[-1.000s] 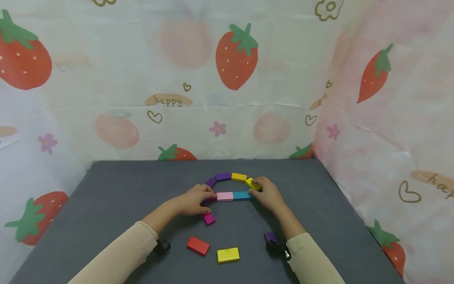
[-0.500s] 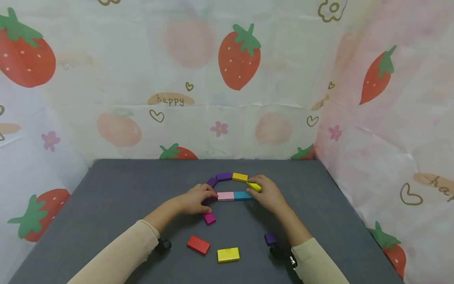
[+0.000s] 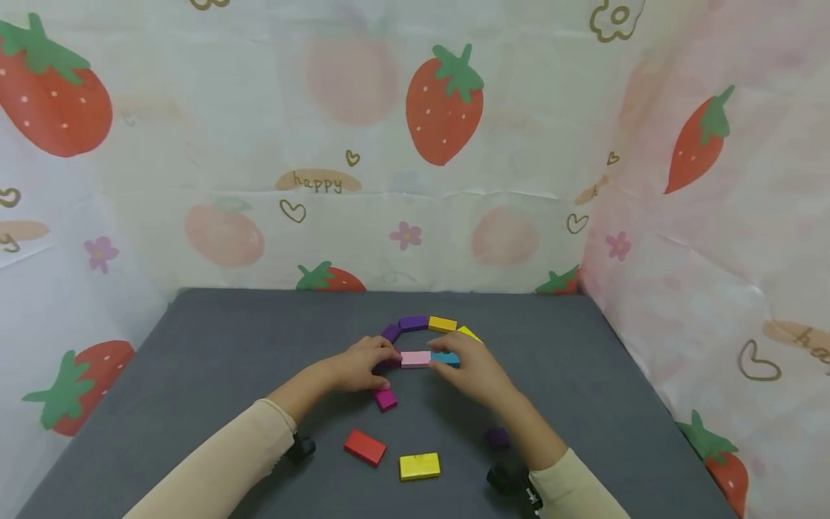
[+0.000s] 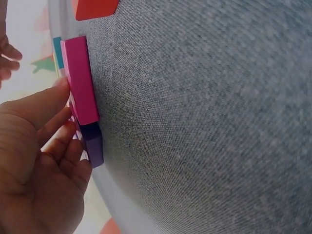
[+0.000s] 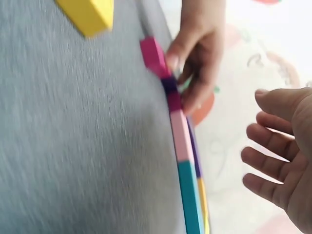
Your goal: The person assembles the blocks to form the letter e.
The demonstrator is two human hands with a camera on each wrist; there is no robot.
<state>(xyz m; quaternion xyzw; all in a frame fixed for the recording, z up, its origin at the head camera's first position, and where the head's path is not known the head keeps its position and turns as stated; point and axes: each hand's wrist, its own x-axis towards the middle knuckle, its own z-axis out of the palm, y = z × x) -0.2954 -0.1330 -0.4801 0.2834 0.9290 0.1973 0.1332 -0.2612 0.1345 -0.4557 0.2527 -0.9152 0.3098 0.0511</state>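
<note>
On the grey table, colored blocks form an arch behind a straight row. Two purple blocks (image 3: 413, 323), an orange-yellow block (image 3: 443, 324) and a partly covered yellow block (image 3: 470, 332) make the arch. A pink block (image 3: 416, 359), a blue block (image 3: 446, 358) and a dark magenta block (image 5: 174, 101) make the row. My left hand (image 3: 355, 366) rests at the left end, its thumb touching a bright magenta block (image 4: 81, 80) that angles toward me, its fingers beside a purple block (image 4: 93, 145). Over the row's right end hovers my right hand (image 3: 476, 371), fingers apart, holding nothing.
Nearer me lie a loose red block (image 3: 365, 447), a yellow block (image 3: 419, 466) and a shadowed purple block (image 3: 497, 438) by my right forearm. Black wrist cameras (image 3: 301, 448) hang under both sleeves. Printed strawberry sheets (image 3: 447, 108) stand behind and beside the table (image 3: 259, 331).
My right hand has let go of the yellow block at the arch's right end and moved left and slightly toward me, over the blue block. My left hand stays in place.
</note>
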